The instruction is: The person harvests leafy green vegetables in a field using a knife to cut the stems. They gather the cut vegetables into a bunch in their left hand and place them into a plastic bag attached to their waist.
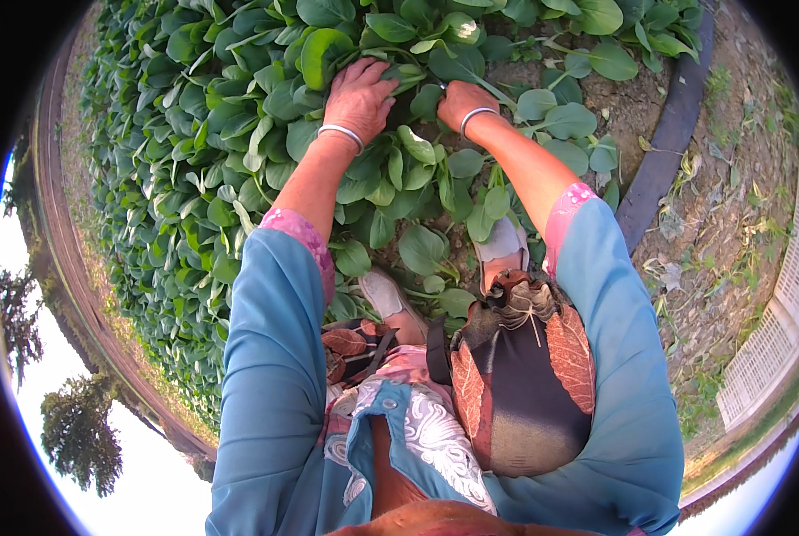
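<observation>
Since the leafy greens (455,62) crowd under and between both hands, left hand (361,96) is spread over them, probably steadying leaves, while right hand's (464,104) grip is hidden, can't tell.

No legible text, label, brand, number or sign anywhere in the whole head view.

Outdoor vegetable field (627,103) (dense leafy greens (180,174), bare soil (730,112)).
</observation>
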Demonstrator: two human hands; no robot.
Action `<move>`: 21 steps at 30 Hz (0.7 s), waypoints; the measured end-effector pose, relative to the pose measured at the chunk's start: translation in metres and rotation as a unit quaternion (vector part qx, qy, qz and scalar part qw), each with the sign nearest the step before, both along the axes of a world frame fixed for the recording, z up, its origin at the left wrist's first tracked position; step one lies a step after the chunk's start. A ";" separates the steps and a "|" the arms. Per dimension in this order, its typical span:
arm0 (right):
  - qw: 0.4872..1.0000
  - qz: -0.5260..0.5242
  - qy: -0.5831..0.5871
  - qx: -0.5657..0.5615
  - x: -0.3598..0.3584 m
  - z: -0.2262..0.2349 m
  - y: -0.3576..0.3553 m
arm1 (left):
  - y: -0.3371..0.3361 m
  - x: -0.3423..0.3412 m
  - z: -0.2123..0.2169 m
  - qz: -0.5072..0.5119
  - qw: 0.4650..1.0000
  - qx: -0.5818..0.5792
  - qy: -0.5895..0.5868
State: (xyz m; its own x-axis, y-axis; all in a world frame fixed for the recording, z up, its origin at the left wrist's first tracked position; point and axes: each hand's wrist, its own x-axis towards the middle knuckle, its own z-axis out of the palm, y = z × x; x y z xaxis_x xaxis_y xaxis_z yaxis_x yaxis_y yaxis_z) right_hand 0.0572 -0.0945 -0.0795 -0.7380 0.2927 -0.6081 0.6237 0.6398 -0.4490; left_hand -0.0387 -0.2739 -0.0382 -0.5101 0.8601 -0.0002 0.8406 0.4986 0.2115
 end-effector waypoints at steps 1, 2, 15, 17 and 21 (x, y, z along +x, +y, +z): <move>1.000 0.004 -0.001 -0.003 -0.001 -0.001 0.000 | 0.000 0.001 0.000 0.004 1.000 -0.003 0.001; 1.000 0.009 -0.001 -0.006 -0.003 -0.002 -0.001 | 0.000 0.001 0.000 0.004 1.000 0.000 0.007; 0.995 -0.044 -0.011 -0.084 0.017 -0.023 -0.014 | -0.004 0.007 0.010 0.067 0.997 0.028 -0.005; 0.994 -0.073 0.036 -0.072 0.028 -0.043 -0.007 | 0.002 0.003 0.016 0.069 0.996 0.056 -0.024; 0.958 -0.180 0.201 -0.102 0.058 -0.048 0.008 | -0.004 0.003 0.034 0.103 0.950 0.220 -0.198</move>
State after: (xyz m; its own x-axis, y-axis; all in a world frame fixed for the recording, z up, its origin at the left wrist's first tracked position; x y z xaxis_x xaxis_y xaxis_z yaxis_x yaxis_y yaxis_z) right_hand 0.1154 -0.0861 -0.1272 -0.7973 0.4784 -0.3680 0.5387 0.2891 -0.7914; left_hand -0.0358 -0.2779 -0.0043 -0.7021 0.7036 0.1090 0.5464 0.4343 0.7161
